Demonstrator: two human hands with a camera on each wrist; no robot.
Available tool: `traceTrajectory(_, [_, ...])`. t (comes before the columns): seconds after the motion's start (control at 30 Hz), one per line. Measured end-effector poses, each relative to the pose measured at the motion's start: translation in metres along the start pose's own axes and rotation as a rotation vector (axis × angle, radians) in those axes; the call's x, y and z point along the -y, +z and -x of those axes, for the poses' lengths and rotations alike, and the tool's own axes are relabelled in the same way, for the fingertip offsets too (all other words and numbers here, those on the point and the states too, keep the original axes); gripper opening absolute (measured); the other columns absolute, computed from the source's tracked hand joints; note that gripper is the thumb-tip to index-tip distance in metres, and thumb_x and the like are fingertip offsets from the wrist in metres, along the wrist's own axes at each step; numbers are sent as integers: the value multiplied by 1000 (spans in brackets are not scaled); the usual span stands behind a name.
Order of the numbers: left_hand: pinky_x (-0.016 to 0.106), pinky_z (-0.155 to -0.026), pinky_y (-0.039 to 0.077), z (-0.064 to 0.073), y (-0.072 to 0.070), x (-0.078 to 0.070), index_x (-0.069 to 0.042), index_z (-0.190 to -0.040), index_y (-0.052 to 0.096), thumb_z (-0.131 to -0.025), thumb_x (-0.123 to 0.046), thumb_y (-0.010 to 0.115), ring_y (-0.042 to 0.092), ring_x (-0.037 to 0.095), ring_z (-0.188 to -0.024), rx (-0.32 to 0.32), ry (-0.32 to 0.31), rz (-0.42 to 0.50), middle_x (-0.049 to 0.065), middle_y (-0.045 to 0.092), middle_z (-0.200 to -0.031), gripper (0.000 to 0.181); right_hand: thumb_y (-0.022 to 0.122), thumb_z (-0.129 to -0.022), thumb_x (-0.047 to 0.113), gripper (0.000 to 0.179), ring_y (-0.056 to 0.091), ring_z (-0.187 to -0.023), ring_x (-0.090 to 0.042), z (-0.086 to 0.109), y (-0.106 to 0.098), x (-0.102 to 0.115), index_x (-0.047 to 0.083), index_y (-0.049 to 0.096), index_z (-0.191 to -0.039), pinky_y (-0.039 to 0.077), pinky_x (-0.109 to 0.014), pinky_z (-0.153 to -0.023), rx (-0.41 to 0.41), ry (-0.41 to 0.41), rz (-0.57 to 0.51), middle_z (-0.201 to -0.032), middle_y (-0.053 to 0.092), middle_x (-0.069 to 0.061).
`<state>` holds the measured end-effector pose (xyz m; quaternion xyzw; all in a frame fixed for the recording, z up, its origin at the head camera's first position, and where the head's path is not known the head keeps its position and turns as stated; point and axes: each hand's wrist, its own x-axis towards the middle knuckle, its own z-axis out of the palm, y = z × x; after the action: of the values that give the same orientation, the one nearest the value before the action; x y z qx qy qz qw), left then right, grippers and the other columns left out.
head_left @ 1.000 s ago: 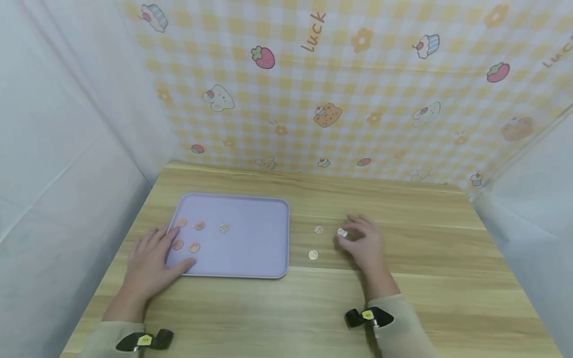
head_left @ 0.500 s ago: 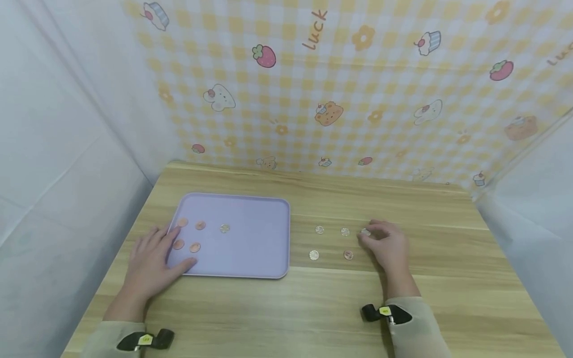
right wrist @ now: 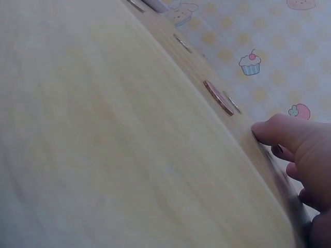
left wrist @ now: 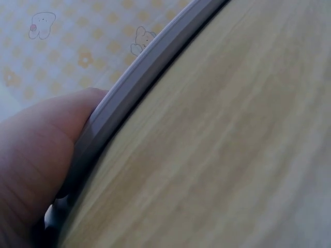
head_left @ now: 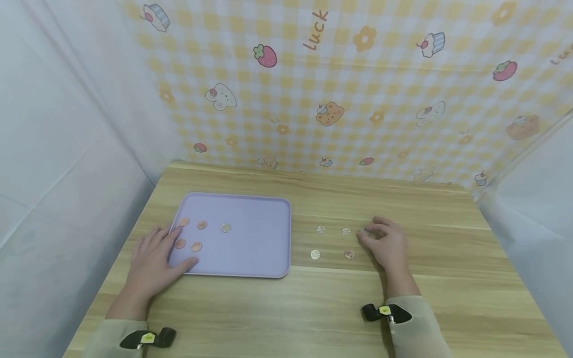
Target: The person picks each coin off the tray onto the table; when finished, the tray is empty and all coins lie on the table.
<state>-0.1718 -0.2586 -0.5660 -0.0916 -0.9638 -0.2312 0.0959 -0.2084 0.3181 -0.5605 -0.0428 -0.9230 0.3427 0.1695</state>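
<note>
My left hand [head_left: 154,263] lies spread over the left front corner of a lilac tray [head_left: 250,256], thumb across its front rim and index finger on its left side. Several copper-coloured coins [head_left: 196,246] and one silver coin [head_left: 226,227] lie flat in the tray. My right hand [head_left: 388,244] is low over the wooden table, right of the tray, pinching a coin [head_left: 364,231] between thumb and fingers; the fingers partly cover it. In the right wrist view, the thumb [right wrist: 274,132] hides that coin.
Between tray and right hand, silver coins [head_left: 320,229] and a reddish coin [head_left: 349,254] lie in two rows on the wooden table [head_left: 268,313]. A yellow checked cloth [head_left: 286,89] hangs behind the table, with white walls [head_left: 58,149] on either side.
My right hand has moved right, from one silver coin to another farther right. That first coin now lies uncovered, as does the reddish one. My left hand and the tray keep their places.
</note>
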Motion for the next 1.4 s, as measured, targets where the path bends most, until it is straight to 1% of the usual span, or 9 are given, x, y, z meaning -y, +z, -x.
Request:
traceTrajectory(0.3, [80,-119,6,0,0,-1,-4,-160,46,-87,-58,80,23,61,-151,12,-1,0,32,38,-163,96,93,-84,24,26,52,-135,-52,0,-1,-1,5,83,-97,32,-67,-117,4,-18,14,-137,68,-23])
traceTrajectory(0.57, [80,-118,7,-1,-2,-3,-6,-161,45,-88,-59,79,22,61,-152,24,-2,-19,31,35,-165,96,92,-86,25,27,51,-137,-50,0,0,0,5,84,-102,31,-66,-118,15,-9,25,-139,68,-21])
traceTrajectory(0.67, [80,-118,8,-1,-3,-3,-7,-161,45,-88,-59,79,23,61,-151,24,1,-17,32,36,-165,96,91,-87,26,26,49,-138,-50,0,0,1,6,84,-103,29,-67,-118,18,-8,27,-141,67,-21])
traceTrajectory(0.8, [80,-118,7,-1,-2,-2,-5,-161,44,-87,-60,80,22,61,-151,24,1,-18,32,36,-164,98,91,-88,26,26,48,-138,-50,1,0,2,6,83,-103,26,-67,-118,7,-12,8,-140,67,-22])
traceTrajectory(0.87, [80,-119,6,0,-1,-2,-4,-160,44,-87,-60,79,22,61,-152,23,1,-20,33,36,-164,99,90,-88,26,26,49,-137,-50,1,0,2,6,82,-103,28,-67,-118,-9,-23,-3,-139,67,-22])
traceTrajectory(1.03, [79,-119,8,0,3,1,3,-159,43,-86,-63,79,24,60,-151,23,6,-32,35,39,-161,105,88,-86,20,28,53,-132,-50,1,3,2,1,80,-104,35,-67,-114,-99,-94,-30,-136,66,-25])
traceTrajectory(1.17, [78,-120,7,-1,4,1,6,-160,41,-85,-64,79,24,60,-151,25,1,-32,35,39,-161,109,87,-84,19,28,54,-129,-50,-1,7,6,-1,80,-103,39,-67,-110,-178,-180,-29,-133,68,-26])
traceTrajectory(1.3, [78,-120,7,0,2,0,4,-161,40,-85,-64,78,23,59,-152,25,-9,-31,34,39,-162,109,84,-85,22,28,56,-124,-53,-3,15,21,-1,80,-101,40,-70,-105,-200,-292,-13,-129,69,-27])
traceTrajectory(1.4, [78,-119,8,0,-1,-1,3,-161,40,-86,-65,78,23,59,-152,27,-12,-39,33,39,-162,109,81,-86,24,29,58,-122,-53,-6,28,34,-1,80,-101,41,-71,-103,-199,-388,-17,-128,69,-29])
